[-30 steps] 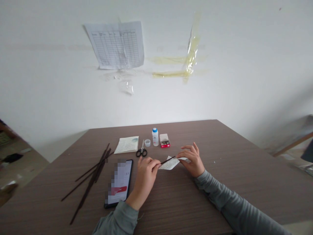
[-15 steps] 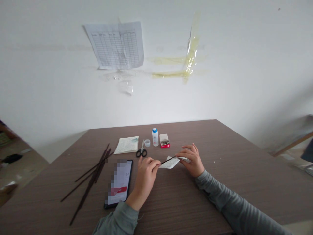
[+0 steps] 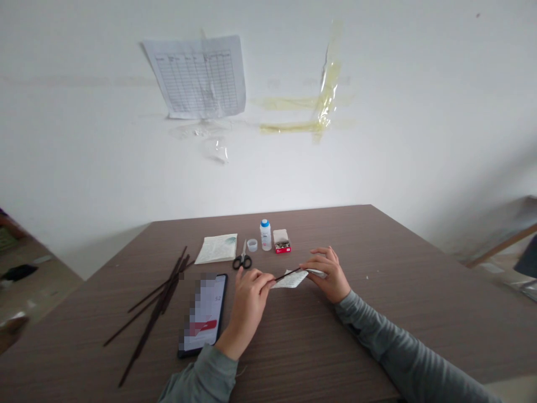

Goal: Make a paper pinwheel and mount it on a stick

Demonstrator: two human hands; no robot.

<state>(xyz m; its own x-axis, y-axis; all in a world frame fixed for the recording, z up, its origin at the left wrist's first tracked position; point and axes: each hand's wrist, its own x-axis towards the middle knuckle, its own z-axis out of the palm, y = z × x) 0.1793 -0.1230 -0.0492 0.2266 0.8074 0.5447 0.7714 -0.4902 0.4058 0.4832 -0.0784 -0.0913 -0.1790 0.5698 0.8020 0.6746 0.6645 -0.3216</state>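
A thin dark stick runs between my two hands along the upper edge of a printed sheet of paper. My left hand pinches the stick and the paper's left corner between thumb and fingers. At the other end my right hand is closed on the paper and stick, its upper fingers curved over them. Part of the paper shows beneath the right fingers. Both hands are just above the table, and the fingertips partly hide the stick's ends.
Left of my hands lie a phone and several dark sticks. Behind stand scissors, a paper pad, a small clear cup, a blue-capped bottle and a red box of small pieces. The wall rises beyond the table.
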